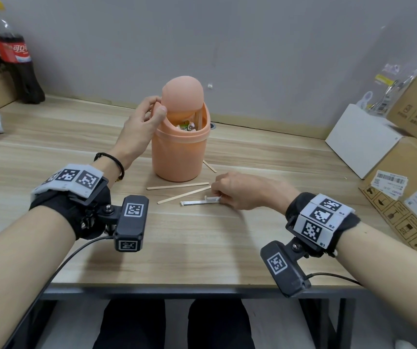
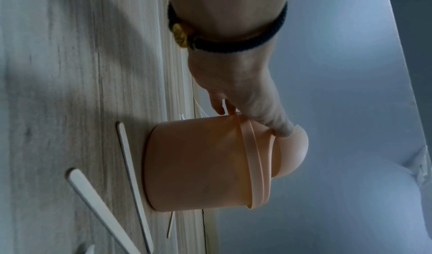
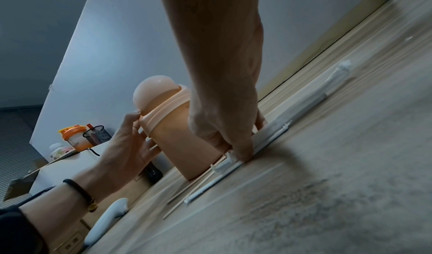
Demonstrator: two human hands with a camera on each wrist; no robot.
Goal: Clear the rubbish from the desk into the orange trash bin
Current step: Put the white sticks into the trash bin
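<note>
Several pieces of rubbish lie on the counter (image 1: pixel 202 248) in front of the orange trash bin (image 1: pixel 179 152): two wooden sticks (image 1: pixel 177 185) side by side, a third stick (image 1: pixel 210 166) partly behind the bin's base on its right, and a thin grey-white strip (image 1: pixel 200 202) with a small white plastic piece (image 1: pixel 212 197) at its near end. The step in hand looks like the pickup of that strip. The right hand (image 1: pixel 242 190) is down on the counter with its fingers (image 3: pixel 243 152) curled and pinching the end of the strip, which still lies flat. The left hand (image 1: pixel 139 124) is at the bin's rim, thumb and fingers closed on the edge beside the domed swing lid (image 1: pixel 182 94), which stands tipped up so that the opening shows; wrappers and an upright stick are visible inside. The next move, by this reading, calls for lifting the strip clear without dragging the sticks, carrying it over the rim and dropping it end-first through the gap, since it is long and the opening narrow. The left hand would need to keep the lid tilted and the light bin steady. Three sticks would then remain.
</note>
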